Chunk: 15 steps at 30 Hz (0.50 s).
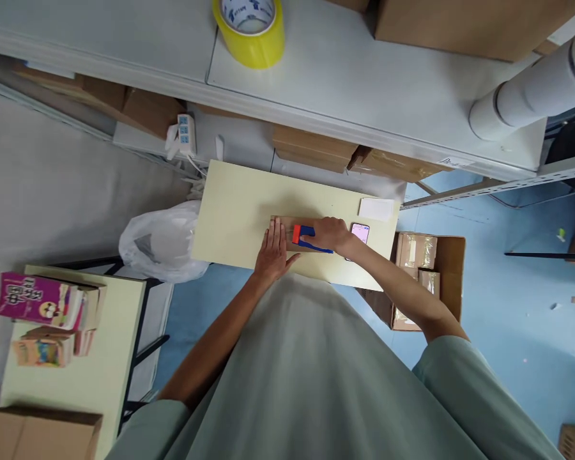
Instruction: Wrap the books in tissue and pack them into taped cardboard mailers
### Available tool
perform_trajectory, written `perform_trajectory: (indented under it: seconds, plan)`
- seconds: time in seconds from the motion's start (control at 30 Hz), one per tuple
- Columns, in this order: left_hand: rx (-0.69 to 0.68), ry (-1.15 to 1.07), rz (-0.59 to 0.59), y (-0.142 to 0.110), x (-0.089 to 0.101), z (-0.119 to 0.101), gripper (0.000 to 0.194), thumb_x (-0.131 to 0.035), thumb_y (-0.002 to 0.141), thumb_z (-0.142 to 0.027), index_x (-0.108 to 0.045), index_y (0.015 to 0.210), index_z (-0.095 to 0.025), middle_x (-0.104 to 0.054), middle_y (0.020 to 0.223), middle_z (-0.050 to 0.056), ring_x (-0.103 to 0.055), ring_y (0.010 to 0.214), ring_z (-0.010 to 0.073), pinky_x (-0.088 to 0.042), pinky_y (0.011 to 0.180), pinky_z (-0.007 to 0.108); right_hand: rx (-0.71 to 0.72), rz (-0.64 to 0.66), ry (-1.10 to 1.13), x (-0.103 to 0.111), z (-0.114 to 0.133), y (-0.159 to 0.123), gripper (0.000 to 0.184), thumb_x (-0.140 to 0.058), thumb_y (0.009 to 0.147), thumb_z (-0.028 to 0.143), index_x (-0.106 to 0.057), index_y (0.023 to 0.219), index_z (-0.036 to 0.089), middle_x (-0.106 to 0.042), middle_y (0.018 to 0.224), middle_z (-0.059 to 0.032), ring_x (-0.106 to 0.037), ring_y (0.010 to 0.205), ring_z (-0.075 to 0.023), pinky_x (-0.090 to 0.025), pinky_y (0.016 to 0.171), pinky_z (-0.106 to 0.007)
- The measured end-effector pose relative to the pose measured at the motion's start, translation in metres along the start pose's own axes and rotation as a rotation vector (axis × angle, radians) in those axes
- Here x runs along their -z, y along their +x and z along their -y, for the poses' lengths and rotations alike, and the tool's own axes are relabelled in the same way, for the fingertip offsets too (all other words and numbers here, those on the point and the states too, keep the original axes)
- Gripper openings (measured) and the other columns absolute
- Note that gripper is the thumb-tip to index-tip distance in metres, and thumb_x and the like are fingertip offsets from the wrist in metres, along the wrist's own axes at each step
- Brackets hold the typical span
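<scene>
A small brown cardboard box (289, 240) lies on the pale yellow table (239, 204) in front of me. My left hand (271, 254) rests flat on the box's left end, fingers stretched out and thumb spread to the side. Wrapped around a blue and red tape dispenser (306, 231), my right hand (333, 234) keeps it on top of the box, with the red end towards my left hand. Just right of that hand lies a phone (360, 232) with a lit screen, partly hidden by my forearm. Behind it sits a white slip of paper (376, 209).
Overhead, a grey shelf (364, 96) carries a yellow tape roll (256, 45) and cardboard boxes. An open carton (453, 275) holding taped packages stands right of the table. To the left are a white plastic bag (158, 243), a power strip (186, 134) and stacked books (38, 300).
</scene>
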State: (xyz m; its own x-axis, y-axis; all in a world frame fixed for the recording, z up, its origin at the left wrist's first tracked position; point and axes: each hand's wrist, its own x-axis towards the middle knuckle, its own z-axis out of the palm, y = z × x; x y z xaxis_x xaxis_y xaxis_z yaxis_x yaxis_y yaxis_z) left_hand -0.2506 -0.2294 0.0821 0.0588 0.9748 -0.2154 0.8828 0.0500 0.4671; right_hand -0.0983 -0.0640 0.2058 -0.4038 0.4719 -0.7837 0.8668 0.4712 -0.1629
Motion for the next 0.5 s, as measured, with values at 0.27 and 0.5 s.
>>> perform_trajectory:
  seconds: [0.27,0.5]
  plan:
    - [0.012,0.05,0.021,0.002,-0.001,-0.001,0.098,-0.041,0.109,-0.063,-0.011,0.173,0.005,-0.003,0.181,0.033,0.007,0.171,0.0418,-0.011,0.136,0.068,0.082,0.027,0.045,0.01,-0.031,-0.02,0.059,-0.059,0.103,0.069,-0.077,0.125,0.016,-0.08,0.123,-0.0202,-0.077,0.112,-0.0363,-0.058,0.088,-0.038]
    - [0.0,0.064,0.018,0.003,-0.001,-0.002,0.1,-0.05,0.106,-0.062,-0.013,0.175,0.0,-0.004,0.181,0.032,0.007,0.171,0.0421,-0.012,0.136,0.068,-0.053,0.118,0.072,0.023,-0.134,-0.067,0.07,-0.061,0.095,0.084,-0.078,0.094,0.016,-0.079,0.085,-0.0172,-0.076,0.084,-0.0317,-0.053,0.075,-0.038]
